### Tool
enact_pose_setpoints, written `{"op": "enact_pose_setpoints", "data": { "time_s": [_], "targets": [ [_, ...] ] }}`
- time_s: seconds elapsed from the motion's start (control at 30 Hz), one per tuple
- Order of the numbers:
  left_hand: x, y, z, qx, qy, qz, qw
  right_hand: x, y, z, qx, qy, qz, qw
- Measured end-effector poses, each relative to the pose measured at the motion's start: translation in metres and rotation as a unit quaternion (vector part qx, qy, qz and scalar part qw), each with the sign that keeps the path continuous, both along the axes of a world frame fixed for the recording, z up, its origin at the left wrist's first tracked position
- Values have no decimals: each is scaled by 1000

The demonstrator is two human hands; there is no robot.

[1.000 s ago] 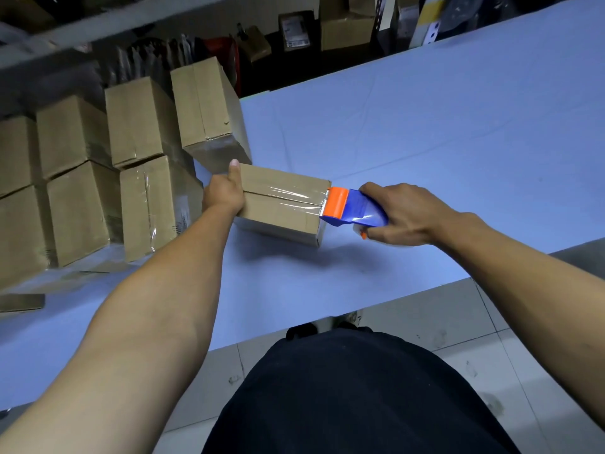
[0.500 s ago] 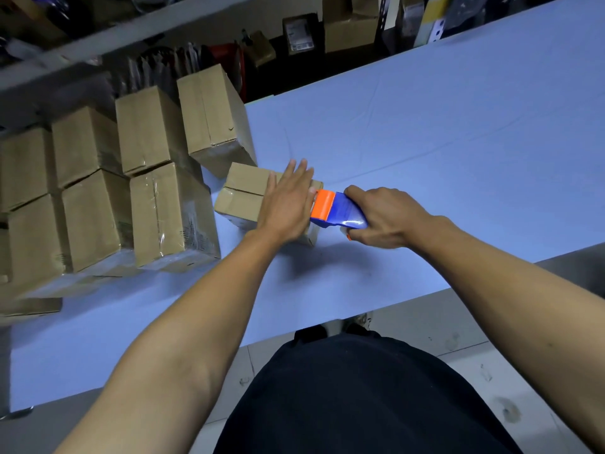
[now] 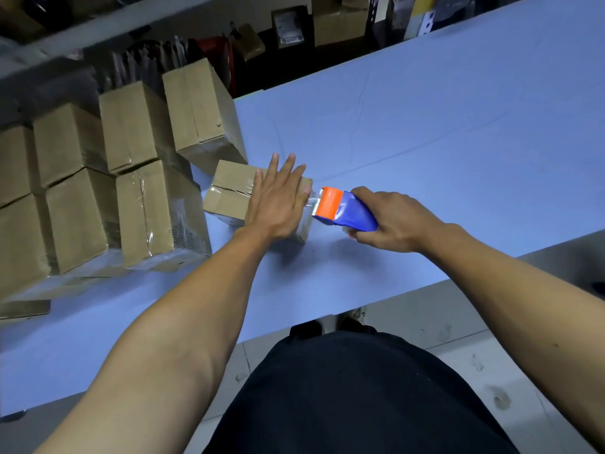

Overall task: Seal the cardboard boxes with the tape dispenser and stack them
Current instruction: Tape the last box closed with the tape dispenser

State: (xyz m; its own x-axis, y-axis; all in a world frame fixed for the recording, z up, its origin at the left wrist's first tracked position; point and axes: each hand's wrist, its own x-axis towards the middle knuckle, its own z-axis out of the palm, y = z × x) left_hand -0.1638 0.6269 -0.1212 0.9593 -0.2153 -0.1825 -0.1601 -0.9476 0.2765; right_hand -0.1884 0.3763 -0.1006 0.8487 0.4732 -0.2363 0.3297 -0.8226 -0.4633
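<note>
STEP: sealing box (image 3: 229, 191) on table (image 3: 425, 142), tape laid along top seam | LEFT: left hand (image 3: 278, 198) flat, fingers straight, pressing box top | RIGHT: right hand (image 3: 393, 221) gripping tape dispenser (image 3: 343, 211) at box end | DONE: stacked boxes (image 3: 137, 191) beside | LEFT TO DO: cut tape, stack box.

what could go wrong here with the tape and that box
The left hand lies flat on the box with fingertips close to the tape dispenser held by the right hand; its cutting edge could nick them. Tape stretched off the box edge could wrinkle or lift.
</note>
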Motion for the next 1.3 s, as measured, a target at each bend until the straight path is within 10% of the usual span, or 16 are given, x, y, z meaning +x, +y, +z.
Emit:
{"op": "enact_pose_setpoints", "data": {
  "time_s": [1.3],
  "targets": [
    [1, -7, 0, -37, -15, 13, 999, 42, 98, 47, -294, 10, 64, 954]
  ]
}}
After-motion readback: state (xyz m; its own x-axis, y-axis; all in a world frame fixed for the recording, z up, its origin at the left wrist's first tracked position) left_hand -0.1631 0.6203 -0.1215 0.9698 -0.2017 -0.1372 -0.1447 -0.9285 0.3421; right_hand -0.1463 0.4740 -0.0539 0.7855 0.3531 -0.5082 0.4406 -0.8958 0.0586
